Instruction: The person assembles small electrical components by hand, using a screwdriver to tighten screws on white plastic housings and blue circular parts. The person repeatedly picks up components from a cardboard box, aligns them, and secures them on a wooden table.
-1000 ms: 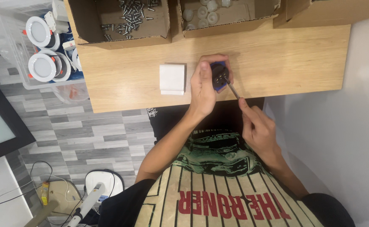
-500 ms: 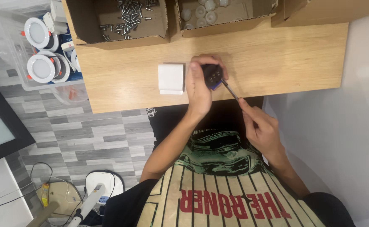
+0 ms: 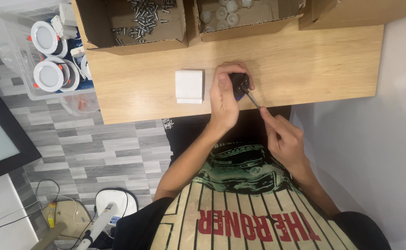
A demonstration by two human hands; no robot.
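Observation:
My left hand grips a small dark blue and black part on the wooden table, near its front edge. My right hand holds a screwdriver whose thin metal shaft slants up and left, with the tip set into the dark part. A white square block lies flat on the table just left of my left hand, not touched.
Behind the hands stand open cardboard boxes: one with several loose screws, one with small white round parts. A clear bin of round white lamps sits left of the table. A white wall is at right.
The dark part and my left hand have shifted slightly on the table. The screwdriver stays set in the part and my right hand has barely moved.

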